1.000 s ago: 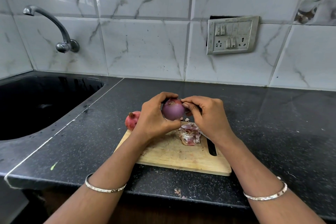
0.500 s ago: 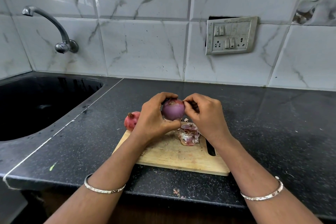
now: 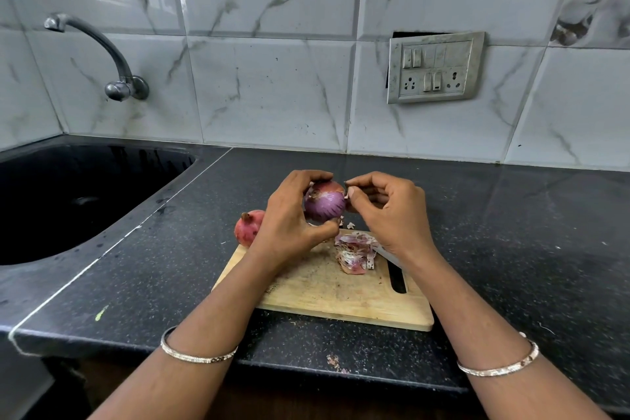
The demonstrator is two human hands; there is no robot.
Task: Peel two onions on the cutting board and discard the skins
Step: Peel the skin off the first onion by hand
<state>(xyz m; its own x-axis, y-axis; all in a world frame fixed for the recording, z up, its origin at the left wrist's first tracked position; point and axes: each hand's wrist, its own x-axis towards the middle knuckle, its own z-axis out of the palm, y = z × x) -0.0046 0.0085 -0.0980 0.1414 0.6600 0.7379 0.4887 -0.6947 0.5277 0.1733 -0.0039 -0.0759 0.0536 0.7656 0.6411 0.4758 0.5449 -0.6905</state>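
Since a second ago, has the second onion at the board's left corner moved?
No. The second onion sits at the same far-left corner of the cutting board, beside the left hand gripping the other onion.

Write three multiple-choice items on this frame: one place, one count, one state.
1. Where does the pile of pink papery onion skins lie? A) in the sink B) on the wooden cutting board C) on the countertop
2. How many onions show? A) one B) two C) three
3. What state is the round purple onion in the left hand in? A) partly peeled B) halved C) unpeeled

1 B: the pile sits on the board's far half.
2 B: the held one plus a reddish unpeeled onion by the board's far left corner.
3 A: glossy purple flesh shows, dry skin clings at its top, the right hand pinches its side.
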